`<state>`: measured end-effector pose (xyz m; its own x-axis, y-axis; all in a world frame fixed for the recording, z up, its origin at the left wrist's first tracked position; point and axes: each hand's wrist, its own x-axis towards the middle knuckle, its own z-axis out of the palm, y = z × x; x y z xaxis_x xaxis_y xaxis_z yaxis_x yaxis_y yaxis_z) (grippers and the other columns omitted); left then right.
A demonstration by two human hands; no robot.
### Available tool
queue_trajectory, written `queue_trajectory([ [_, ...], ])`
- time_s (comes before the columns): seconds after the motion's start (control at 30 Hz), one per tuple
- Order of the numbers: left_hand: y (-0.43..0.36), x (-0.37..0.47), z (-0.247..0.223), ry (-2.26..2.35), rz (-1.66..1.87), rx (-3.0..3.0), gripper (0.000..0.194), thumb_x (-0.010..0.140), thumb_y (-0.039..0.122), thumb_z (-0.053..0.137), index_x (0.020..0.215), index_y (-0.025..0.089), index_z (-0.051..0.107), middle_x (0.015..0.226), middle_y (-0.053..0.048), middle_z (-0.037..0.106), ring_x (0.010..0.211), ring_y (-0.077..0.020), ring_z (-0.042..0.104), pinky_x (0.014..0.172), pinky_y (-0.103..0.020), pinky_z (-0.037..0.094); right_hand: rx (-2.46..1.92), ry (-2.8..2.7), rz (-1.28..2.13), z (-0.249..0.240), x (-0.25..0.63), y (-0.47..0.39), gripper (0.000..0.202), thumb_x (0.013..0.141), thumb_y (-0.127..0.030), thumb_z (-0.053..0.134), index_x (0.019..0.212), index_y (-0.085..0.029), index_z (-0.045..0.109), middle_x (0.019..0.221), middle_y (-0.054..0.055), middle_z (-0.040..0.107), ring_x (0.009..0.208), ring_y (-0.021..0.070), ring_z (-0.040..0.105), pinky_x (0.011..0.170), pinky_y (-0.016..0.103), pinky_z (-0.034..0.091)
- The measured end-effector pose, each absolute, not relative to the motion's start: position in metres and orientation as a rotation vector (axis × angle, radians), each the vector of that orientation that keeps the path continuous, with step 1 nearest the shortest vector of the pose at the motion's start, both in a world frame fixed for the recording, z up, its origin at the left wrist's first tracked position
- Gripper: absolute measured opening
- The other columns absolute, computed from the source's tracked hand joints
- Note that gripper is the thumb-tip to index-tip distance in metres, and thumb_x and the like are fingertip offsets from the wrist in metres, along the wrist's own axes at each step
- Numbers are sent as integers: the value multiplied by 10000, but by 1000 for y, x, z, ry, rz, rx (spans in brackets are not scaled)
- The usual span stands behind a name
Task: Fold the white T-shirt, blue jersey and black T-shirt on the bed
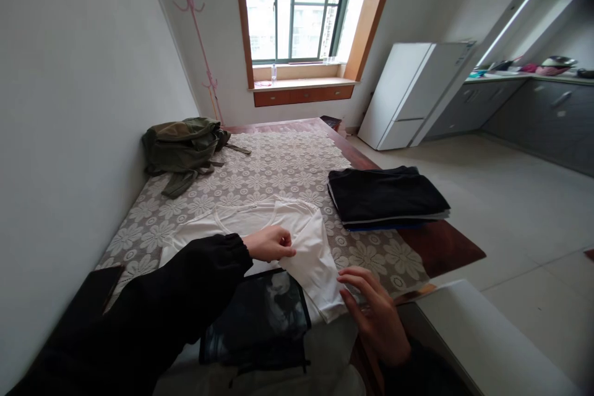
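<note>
A white shirt point(304, 223) with a dark printed panel point(264, 315) on its front lies spread on the lace-covered table. My left hand point(271, 243) reaches across it from the left in a black sleeve. Its fingers are curled together at the shirt's upper middle, where a fold of cloth runs up to them; the cloth between the fingertips is mostly hidden. At the right edge of the shirt, beside the sleeve end, my right hand point(375, 315) has its fingers bent but apart, with nothing seen between them.
Folded dark clothes point(387, 195) lie stacked at the table's right side. A green backpack point(183, 145) rests at the far left against the wall. A dark flat object point(93, 297) sits at the left edge. The lace tablecloth point(278, 161) covers most of the table.
</note>
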<state>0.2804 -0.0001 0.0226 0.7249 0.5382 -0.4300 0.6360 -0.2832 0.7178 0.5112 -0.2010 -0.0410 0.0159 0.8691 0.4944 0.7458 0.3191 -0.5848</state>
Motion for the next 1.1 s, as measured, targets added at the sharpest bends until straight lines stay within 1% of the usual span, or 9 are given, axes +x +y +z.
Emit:
queue_trajectory([
  [0.17,-4,263,9,867,-13,1609,411,751,536,743,814,205,508,643,44,577,567,-109,549,511,-224,480,-1504,-1794,192,-29,526,-180,188,983,-279,582,1156,-283,653,1188,70,701,1132,260,675,994,427,561],
  [0.3,-4,253,2,854,31,1481,500,669,495,834,944,205,532,694,43,616,618,-130,598,529,-254,536,-1559,-1877,273,-32,528,-169,236,990,-282,558,1214,-270,632,1244,81,694,1178,262,663,1032,443,548],
  [0.4,-3,249,-2,870,15,1452,529,677,440,842,1052,203,553,705,52,629,588,-121,609,522,-246,537,-1570,-1994,352,-26,531,-161,305,991,-253,538,1287,-266,608,1309,82,674,1212,245,650,1049,424,545],
  [0.5,-3,249,-5,879,-12,1446,507,702,422,835,1074,197,573,695,60,637,522,-100,603,510,-227,516,-1543,-2115,315,-4,538,-146,339,977,-204,528,1299,-261,617,1314,76,675,1201,237,653,1044,417,546],
  [0.7,-3,251,-9,828,-44,1439,494,673,487,857,976,164,638,690,31,667,523,-109,612,515,-237,521,-1495,-2369,131,45,548,-70,384,918,-72,516,1211,-237,701,1238,80,717,1101,232,671,1022,415,520],
  [0.8,-2,251,-11,799,-49,1445,495,665,528,858,924,160,650,670,26,660,530,-115,622,518,-237,517,-1600,-2568,174,48,548,-13,457,864,-36,551,1245,-233,709,1250,87,712,1127,234,653,995,357,487],
  [0.87,-2,251,-14,770,-57,1433,505,656,550,858,893,163,635,671,22,660,528,-120,633,502,-229,501,-1689,-2714,273,45,547,22,482,836,-28,567,1247,-231,715,1199,82,725,1100,228,653,925,304,472],
  [1.0,-2,249,-21,706,-59,1421,527,654,581,838,892,170,609,710,8,669,558,-158,689,464,-219,472,-1717,-2865,426,37,544,63,384,820,-68,594,1110,-249,769,982,33,743,928,181,660,776,235,431],
  [1.1,-3,247,-23,700,-6,1437,526,675,598,803,912,168,612,718,4,666,585,-181,711,450,-223,462,-1709,-2901,497,34,544,72,264,828,-148,644,1018,-261,788,924,8,744,865,162,653,736,223,411],
])
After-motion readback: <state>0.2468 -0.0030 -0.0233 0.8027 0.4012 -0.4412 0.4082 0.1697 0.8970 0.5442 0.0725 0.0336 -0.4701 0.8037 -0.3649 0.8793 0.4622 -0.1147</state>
